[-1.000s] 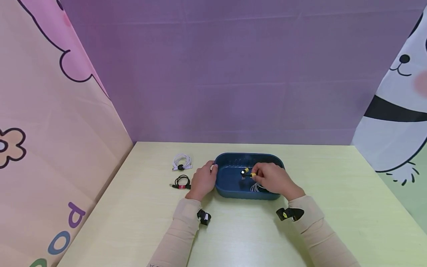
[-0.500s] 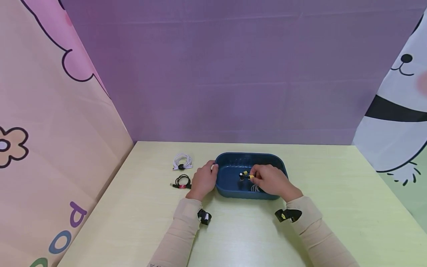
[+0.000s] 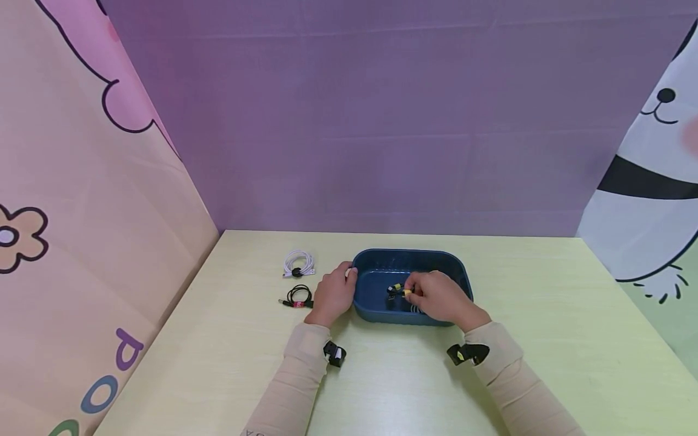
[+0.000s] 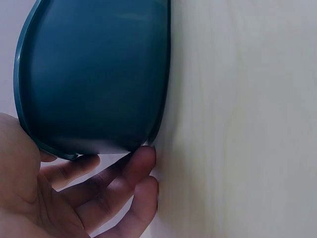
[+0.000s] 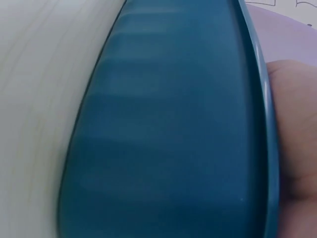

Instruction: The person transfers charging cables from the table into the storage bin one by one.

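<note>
1 pale wood counter (image 3: 389, 381) | 1 blue tub (image 3: 373, 283) on it | 2 grips: left grip (image 3: 334, 293) holds the tub's left end, fingers bent; right grip (image 3: 438, 295) pinches 1 black-and-yellow cord (image 3: 394, 289) inside the tub | 2 looped cords left of the tub: 1 white cord (image 3: 297, 256), 1 black cord (image 3: 299, 303) | 1 pale cord (image 3: 415, 309) in the tub, partly hidden

Two cables (image 3: 297, 272) left of the tray (image 3: 376, 316), more cables (image 3: 392, 292) apparently inside
</note>
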Tool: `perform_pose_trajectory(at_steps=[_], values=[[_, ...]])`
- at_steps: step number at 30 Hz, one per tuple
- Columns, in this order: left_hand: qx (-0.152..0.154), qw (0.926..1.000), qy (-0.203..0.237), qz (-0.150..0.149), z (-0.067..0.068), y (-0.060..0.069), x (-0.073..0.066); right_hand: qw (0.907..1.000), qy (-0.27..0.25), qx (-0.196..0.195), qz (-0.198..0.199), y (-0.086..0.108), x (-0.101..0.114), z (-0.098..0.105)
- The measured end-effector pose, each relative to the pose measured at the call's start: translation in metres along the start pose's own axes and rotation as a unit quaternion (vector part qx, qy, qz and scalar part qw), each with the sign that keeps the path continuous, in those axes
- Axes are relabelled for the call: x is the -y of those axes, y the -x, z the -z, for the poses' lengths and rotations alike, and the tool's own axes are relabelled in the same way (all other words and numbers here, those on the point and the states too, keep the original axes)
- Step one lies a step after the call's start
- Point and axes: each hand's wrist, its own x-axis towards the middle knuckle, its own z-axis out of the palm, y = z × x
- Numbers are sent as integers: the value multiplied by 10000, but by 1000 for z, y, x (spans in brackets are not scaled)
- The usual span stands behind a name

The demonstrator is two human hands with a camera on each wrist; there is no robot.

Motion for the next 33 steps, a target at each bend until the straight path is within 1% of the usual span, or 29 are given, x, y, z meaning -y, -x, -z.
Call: perform_pose_trajectory(at_steps=[3,12,19,26,33], values=[[-4,10000,22,13,0,0,0,9999,-58,29,89,0,0,-1],[-22,10000,2,-20,0,1,-1,9997,-155,176,-8,1,0,-3],[-92,9999,7,-104,0,2,-1,9994,-253,234,25,1,-2,-2],[-78,9999,10,-143,1,3,-1,9986,-395,345,20,1,-3,-2],[-29,9999,-22,-117,2,3,-3,9971,-575,490,-32,0,-4,-1]])
